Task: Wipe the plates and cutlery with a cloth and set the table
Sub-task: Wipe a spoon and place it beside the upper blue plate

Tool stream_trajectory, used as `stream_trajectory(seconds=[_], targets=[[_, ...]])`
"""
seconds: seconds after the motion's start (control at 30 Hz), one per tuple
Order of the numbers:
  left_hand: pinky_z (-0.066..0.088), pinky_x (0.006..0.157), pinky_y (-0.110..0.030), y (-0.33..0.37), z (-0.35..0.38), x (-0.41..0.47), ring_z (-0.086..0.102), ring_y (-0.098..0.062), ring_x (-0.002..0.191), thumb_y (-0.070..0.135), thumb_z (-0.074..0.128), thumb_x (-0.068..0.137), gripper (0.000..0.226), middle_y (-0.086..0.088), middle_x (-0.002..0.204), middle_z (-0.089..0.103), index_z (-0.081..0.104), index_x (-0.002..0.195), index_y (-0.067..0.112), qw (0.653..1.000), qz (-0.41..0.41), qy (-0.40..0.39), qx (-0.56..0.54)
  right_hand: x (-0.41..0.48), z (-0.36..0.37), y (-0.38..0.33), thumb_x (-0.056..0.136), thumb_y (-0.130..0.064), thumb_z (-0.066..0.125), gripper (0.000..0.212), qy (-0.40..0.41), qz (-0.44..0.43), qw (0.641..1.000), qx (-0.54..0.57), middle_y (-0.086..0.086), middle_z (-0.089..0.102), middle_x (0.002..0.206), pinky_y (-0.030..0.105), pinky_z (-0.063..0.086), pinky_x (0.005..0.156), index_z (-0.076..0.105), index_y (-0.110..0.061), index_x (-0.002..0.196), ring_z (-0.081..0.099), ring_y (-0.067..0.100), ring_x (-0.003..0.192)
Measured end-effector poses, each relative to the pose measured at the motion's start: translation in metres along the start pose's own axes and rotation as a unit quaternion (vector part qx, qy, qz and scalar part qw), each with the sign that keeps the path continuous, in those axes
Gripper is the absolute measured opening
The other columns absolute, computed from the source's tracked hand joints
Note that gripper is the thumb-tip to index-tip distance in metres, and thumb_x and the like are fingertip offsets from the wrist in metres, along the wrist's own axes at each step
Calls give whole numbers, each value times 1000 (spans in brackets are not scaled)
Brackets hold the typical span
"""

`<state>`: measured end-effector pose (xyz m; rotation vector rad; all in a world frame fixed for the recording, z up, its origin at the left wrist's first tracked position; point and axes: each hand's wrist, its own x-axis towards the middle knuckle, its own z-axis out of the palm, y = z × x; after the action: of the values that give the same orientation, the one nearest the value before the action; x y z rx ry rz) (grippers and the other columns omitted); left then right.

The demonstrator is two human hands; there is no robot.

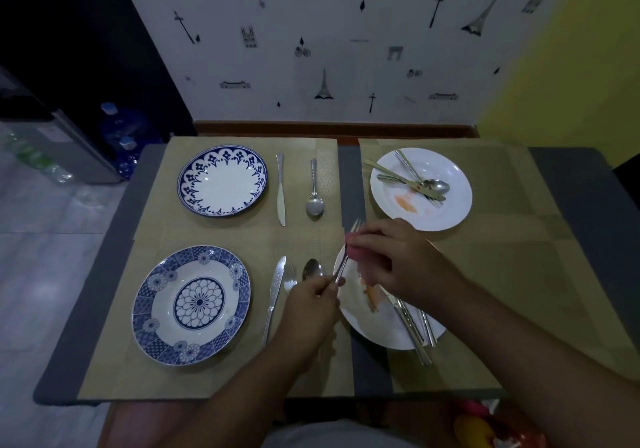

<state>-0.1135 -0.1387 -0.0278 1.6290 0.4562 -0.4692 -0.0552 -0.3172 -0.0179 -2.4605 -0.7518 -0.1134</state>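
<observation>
My left hand (313, 300) pinches the handle of a fork (355, 226), tines pointing up and away. My right hand (388, 257) holds a pink cloth (351, 241) wrapped around the fork's neck. Both hover over a white plate (360, 312) smeared orange, with a knife (405, 319) and other cutlery lying on it. At the far right a second stained white plate (450, 198) carries a spoon, a knife and a fork. Two blue patterned plates sit on the left, one far (222, 181) and one near (191, 304).
Beside the far blue plate lie a knife (281, 189) and spoon (314, 191). Beside the near blue plate lie a knife (274, 295), a fork (289, 278) and a spoon (311, 268). Tan placemats (519, 274) cover the grey table. Water bottles (126, 150) stand on the floor at left.
</observation>
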Motion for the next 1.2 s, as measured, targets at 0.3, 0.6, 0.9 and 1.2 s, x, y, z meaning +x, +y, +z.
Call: stream_trajectory(seconds=[0.3,0.6,0.9,1.2], targets=[[52,58,-22,2,-5,6,66,-15,72,-2,66,88,20,-9,83,75,79,98,10,996,-53,-57,-53,-13,9,-10,84,-19,68,28,-63,-105,992,-30,2,70,110,29,46,88,70,-15,112,56,15,96],[52,62,-17,5,-13,-1,67,-5,64,-2,68,88,20,5,70,74,79,94,14,998,-7,-63,-21,17,-6,10,87,-21,59,22,-26,21,999,-41,-6,66,104,38,46,86,69,-23,106,56,19,95],[54,66,-19,-4,-12,-4,69,-5,69,1,68,89,21,8,70,73,79,94,19,999,25,-38,12,4,0,-6,89,-24,59,18,-96,-20,994,-38,-7,64,105,33,46,84,68,-24,104,50,13,98],[48,60,-28,-11,-14,1,56,-8,58,18,71,90,11,3,69,67,76,81,20,998,-42,-35,22,33,-27,25,83,-29,48,26,-23,91,995,-27,-11,65,91,42,48,87,70,-26,98,57,15,90]])
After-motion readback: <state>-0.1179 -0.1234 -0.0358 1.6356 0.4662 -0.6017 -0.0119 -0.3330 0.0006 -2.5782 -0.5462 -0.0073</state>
